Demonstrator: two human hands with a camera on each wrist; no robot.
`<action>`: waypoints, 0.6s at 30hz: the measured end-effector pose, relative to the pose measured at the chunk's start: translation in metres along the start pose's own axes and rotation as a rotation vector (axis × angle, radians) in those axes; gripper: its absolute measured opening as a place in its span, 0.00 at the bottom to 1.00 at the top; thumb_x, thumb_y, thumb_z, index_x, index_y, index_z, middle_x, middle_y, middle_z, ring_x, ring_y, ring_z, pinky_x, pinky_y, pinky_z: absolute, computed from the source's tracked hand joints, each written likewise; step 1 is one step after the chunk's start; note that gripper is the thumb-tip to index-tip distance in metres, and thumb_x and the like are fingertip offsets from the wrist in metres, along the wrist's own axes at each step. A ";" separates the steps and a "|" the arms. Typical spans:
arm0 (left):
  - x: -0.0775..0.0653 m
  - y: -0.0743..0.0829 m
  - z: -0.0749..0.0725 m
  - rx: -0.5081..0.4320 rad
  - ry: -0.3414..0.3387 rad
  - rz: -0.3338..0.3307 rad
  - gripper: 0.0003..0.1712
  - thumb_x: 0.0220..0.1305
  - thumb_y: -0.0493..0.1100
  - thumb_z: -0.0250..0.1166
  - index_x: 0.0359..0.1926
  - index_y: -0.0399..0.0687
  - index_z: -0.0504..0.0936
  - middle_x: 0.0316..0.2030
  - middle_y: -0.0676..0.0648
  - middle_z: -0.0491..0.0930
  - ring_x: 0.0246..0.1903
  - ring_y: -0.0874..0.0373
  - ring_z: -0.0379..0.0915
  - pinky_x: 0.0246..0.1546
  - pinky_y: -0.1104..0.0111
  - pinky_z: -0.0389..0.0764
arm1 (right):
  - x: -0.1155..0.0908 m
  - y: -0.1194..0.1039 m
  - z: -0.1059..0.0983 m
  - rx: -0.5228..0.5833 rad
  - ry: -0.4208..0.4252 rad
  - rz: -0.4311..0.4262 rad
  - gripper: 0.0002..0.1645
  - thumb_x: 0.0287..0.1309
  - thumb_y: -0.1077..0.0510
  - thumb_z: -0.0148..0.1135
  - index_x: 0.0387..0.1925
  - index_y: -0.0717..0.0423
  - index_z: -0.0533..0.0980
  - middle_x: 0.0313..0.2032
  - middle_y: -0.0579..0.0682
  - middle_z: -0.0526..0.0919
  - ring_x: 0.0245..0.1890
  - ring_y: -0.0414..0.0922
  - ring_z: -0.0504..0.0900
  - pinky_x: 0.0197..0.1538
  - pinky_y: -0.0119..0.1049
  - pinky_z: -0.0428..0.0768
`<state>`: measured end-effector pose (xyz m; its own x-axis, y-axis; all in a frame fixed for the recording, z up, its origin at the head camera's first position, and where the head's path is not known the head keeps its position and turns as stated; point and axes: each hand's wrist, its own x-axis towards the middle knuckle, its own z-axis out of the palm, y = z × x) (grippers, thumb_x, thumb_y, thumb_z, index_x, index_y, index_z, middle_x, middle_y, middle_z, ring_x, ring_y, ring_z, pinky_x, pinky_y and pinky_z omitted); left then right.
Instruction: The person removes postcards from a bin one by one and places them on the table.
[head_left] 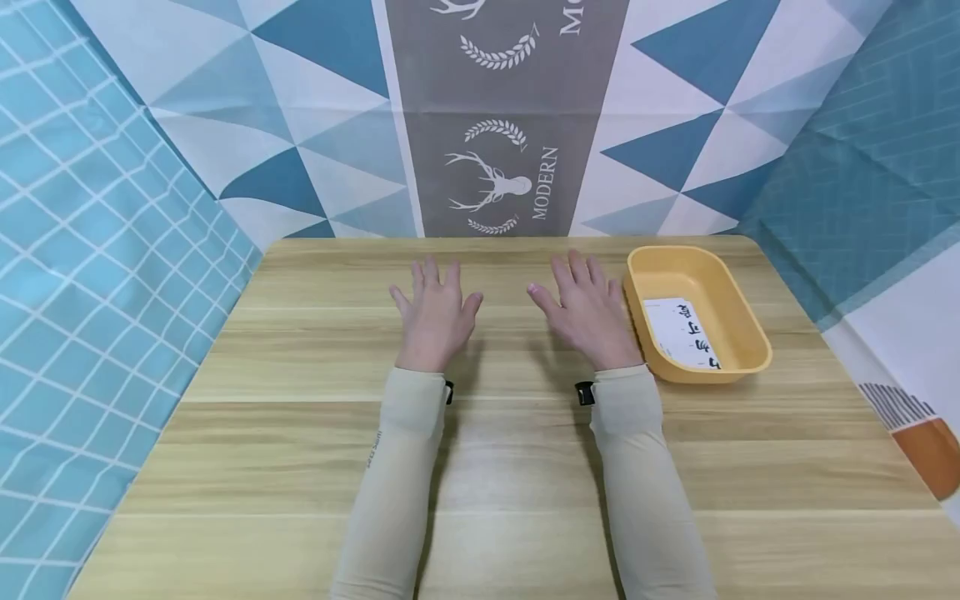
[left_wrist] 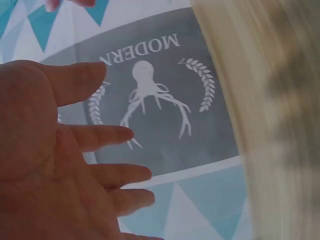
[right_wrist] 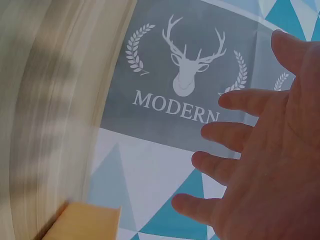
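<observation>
Both hands are held out above a wooden table, palms down, with fingers spread. My left hand [head_left: 435, 321] holds nothing; in the left wrist view its palm [left_wrist: 40, 150] and straight fingers show against the patterned cloth. The right hand [head_left: 588, 317] is likewise free of any object, its thumb pointing toward the left hand. Just right of it stands a yellow plastic tub [head_left: 738, 333], whose edge [right_wrist: 90, 220] also shows low in the right wrist view. Inside the tub lies a white card [head_left: 678, 329] printed with black characters.
The wood-grain table [head_left: 285, 467] runs to a back wall hung with cloth [head_left: 495, 167] of triangles and a grey deer panel. A blue checked cloth [head_left: 90, 250] borders the left side. More blue cloth [head_left: 885, 167] hangs at the right.
</observation>
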<state>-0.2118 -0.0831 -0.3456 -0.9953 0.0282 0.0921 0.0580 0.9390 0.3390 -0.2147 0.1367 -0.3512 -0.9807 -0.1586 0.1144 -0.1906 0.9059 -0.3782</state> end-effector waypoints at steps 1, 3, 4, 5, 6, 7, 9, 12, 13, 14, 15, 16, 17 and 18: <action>0.001 -0.002 0.001 -0.018 -0.004 0.006 0.38 0.75 0.61 0.53 0.77 0.49 0.59 0.79 0.31 0.48 0.80 0.34 0.37 0.71 0.27 0.40 | 0.000 0.000 -0.001 0.007 0.008 -0.003 0.48 0.73 0.27 0.37 0.78 0.54 0.55 0.80 0.63 0.49 0.80 0.65 0.46 0.74 0.73 0.46; 0.003 -0.007 0.002 -0.052 -0.006 0.025 0.38 0.75 0.60 0.53 0.77 0.49 0.59 0.79 0.31 0.47 0.80 0.35 0.36 0.71 0.28 0.40 | -0.001 0.002 -0.003 0.026 0.022 -0.001 0.47 0.73 0.28 0.38 0.78 0.55 0.55 0.79 0.65 0.50 0.79 0.66 0.47 0.74 0.72 0.48; 0.004 -0.008 0.003 -0.068 -0.006 0.038 0.38 0.76 0.60 0.53 0.77 0.48 0.59 0.79 0.31 0.48 0.81 0.35 0.35 0.72 0.28 0.40 | -0.001 0.004 -0.005 0.034 0.031 -0.001 0.46 0.73 0.29 0.40 0.78 0.56 0.55 0.79 0.66 0.50 0.79 0.66 0.47 0.75 0.71 0.49; 0.004 -0.010 0.004 -0.082 -0.007 0.052 0.38 0.76 0.60 0.53 0.77 0.48 0.59 0.79 0.31 0.48 0.81 0.36 0.35 0.72 0.28 0.41 | -0.001 0.006 -0.006 0.045 0.040 -0.001 0.46 0.74 0.30 0.41 0.78 0.56 0.55 0.78 0.67 0.51 0.79 0.66 0.48 0.75 0.70 0.50; 0.005 -0.011 0.005 -0.092 -0.004 0.064 0.37 0.76 0.59 0.53 0.77 0.48 0.59 0.79 0.32 0.48 0.81 0.36 0.35 0.72 0.28 0.42 | -0.002 0.008 -0.008 0.053 0.047 0.000 0.46 0.74 0.31 0.41 0.78 0.57 0.55 0.78 0.68 0.52 0.79 0.66 0.49 0.75 0.69 0.52; 0.005 -0.012 0.005 -0.102 -0.003 0.077 0.37 0.76 0.59 0.53 0.77 0.48 0.59 0.79 0.32 0.49 0.81 0.36 0.35 0.72 0.28 0.42 | -0.002 0.011 -0.010 0.061 0.051 0.002 0.46 0.74 0.31 0.42 0.78 0.58 0.55 0.78 0.68 0.52 0.79 0.66 0.50 0.74 0.69 0.53; 0.005 -0.012 0.006 -0.108 -0.001 0.101 0.37 0.76 0.59 0.54 0.77 0.48 0.59 0.79 0.32 0.49 0.81 0.36 0.36 0.72 0.28 0.44 | -0.004 0.017 -0.014 0.079 0.044 0.015 0.47 0.74 0.31 0.42 0.78 0.57 0.54 0.78 0.68 0.52 0.79 0.65 0.49 0.74 0.69 0.54; 0.003 -0.010 0.006 -0.115 0.003 0.139 0.37 0.76 0.59 0.53 0.77 0.49 0.59 0.78 0.33 0.51 0.80 0.36 0.38 0.71 0.28 0.46 | -0.009 0.026 -0.024 0.096 0.028 0.046 0.48 0.73 0.30 0.40 0.79 0.56 0.52 0.78 0.67 0.50 0.79 0.65 0.48 0.74 0.70 0.52; 0.002 -0.009 0.005 -0.119 0.003 0.154 0.36 0.76 0.59 0.53 0.77 0.48 0.59 0.78 0.33 0.51 0.80 0.36 0.38 0.71 0.29 0.47 | -0.011 0.028 -0.028 0.104 0.026 0.059 0.48 0.73 0.30 0.40 0.80 0.56 0.51 0.79 0.67 0.49 0.79 0.65 0.47 0.74 0.70 0.51; 0.001 -0.007 0.004 -0.122 0.006 0.171 0.36 0.76 0.58 0.53 0.77 0.48 0.60 0.78 0.34 0.52 0.80 0.37 0.39 0.71 0.29 0.47 | -0.014 0.031 -0.032 0.107 0.025 0.071 0.48 0.73 0.29 0.40 0.80 0.56 0.51 0.79 0.67 0.49 0.79 0.65 0.47 0.74 0.70 0.50; 0.001 -0.005 0.003 -0.122 0.009 0.190 0.36 0.76 0.58 0.53 0.76 0.48 0.60 0.78 0.34 0.52 0.80 0.37 0.40 0.72 0.30 0.49 | -0.016 0.033 -0.036 0.106 0.027 0.080 0.48 0.73 0.29 0.40 0.80 0.56 0.51 0.79 0.67 0.49 0.79 0.66 0.47 0.74 0.71 0.50; 0.000 -0.002 0.002 -0.121 0.010 0.209 0.35 0.76 0.58 0.53 0.76 0.48 0.60 0.78 0.34 0.53 0.80 0.37 0.40 0.72 0.30 0.49 | -0.019 0.036 -0.040 0.104 0.028 0.091 0.49 0.73 0.29 0.40 0.80 0.56 0.51 0.79 0.67 0.49 0.79 0.66 0.47 0.74 0.71 0.50; -0.001 0.001 0.002 -0.117 0.012 0.227 0.35 0.77 0.58 0.53 0.76 0.48 0.60 0.78 0.34 0.54 0.80 0.37 0.41 0.72 0.30 0.50 | -0.021 0.038 -0.044 0.105 0.028 0.102 0.49 0.73 0.29 0.40 0.80 0.56 0.51 0.79 0.67 0.49 0.79 0.66 0.47 0.74 0.71 0.50; -0.001 0.004 0.001 -0.108 0.011 0.246 0.34 0.77 0.58 0.53 0.76 0.48 0.61 0.77 0.35 0.54 0.80 0.38 0.42 0.72 0.31 0.52 | -0.023 0.041 -0.049 0.108 0.027 0.113 0.49 0.73 0.29 0.40 0.80 0.57 0.50 0.79 0.67 0.49 0.79 0.67 0.47 0.74 0.70 0.50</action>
<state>-0.2105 -0.0790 -0.3455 -0.9494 0.2470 0.1942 0.3068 0.8622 0.4031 -0.1976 0.1967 -0.3247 -0.9949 -0.0462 0.0900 -0.0844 0.8696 -0.4864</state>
